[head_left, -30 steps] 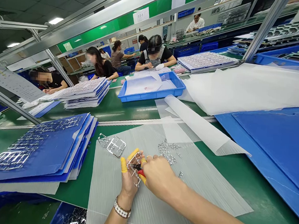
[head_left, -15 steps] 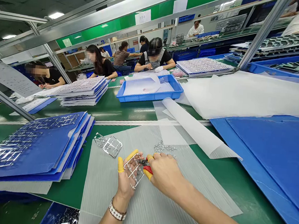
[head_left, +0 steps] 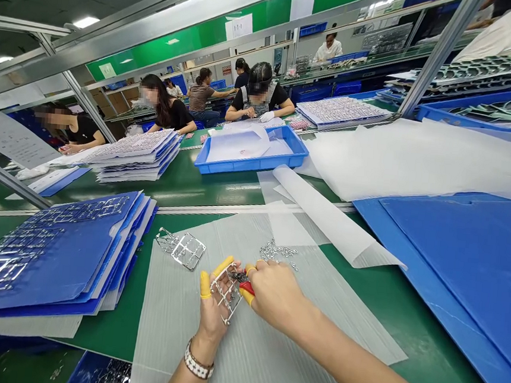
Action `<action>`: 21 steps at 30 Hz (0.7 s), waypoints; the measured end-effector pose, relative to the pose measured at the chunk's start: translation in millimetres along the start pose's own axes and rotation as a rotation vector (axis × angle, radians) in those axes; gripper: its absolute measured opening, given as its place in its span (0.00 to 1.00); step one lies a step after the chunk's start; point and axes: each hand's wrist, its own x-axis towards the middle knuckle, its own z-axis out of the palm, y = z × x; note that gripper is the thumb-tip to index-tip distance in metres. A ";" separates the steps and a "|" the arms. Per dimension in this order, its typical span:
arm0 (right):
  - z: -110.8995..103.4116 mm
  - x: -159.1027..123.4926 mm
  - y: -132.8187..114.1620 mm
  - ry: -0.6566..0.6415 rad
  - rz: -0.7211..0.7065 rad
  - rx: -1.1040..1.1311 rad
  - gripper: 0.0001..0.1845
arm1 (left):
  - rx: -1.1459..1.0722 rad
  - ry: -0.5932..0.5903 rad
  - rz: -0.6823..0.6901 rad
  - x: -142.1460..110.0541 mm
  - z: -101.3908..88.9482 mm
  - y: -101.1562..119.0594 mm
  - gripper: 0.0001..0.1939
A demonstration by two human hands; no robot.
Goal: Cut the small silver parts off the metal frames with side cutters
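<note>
My left hand [head_left: 211, 307], with yellow finger cots, grips a shiny metal frame of small parts [head_left: 225, 290] above a ribbed grey sheet [head_left: 241, 357]. My right hand [head_left: 275, 294] is closed on red-handled cutters [head_left: 243, 286] whose tip touches the frame. A second metal frame [head_left: 183, 248] lies on the sheet to the left. A pile of small loose metal parts [head_left: 277, 252] lies just beyond my right hand.
A stack of blue boards with metal frames [head_left: 48, 251] lies at left. Blue sheets [head_left: 464, 257] and white paper [head_left: 338, 219] lie at right, a blue tray [head_left: 249, 164] beyond. Several people work across the green table [head_left: 203, 181].
The view has shifted slightly, so things sit a little left and lower. My hands stay together on the frame, which has turned a little in my left hand.
</note>
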 end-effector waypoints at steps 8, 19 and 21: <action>-3.5 2.6 -2.9 -0.019 -0.009 -0.002 0.14 | -0.007 -0.002 -0.001 0.2 -1.9 3.4 0.31; -0.5 4.5 -2.5 0.025 -0.005 0.023 0.13 | 0.019 -0.006 0.035 1.7 -3.0 4.1 0.32; -0.4 4.9 -2.3 0.022 -0.004 0.025 0.13 | 0.024 -0.002 0.030 1.3 -1.7 4.4 0.32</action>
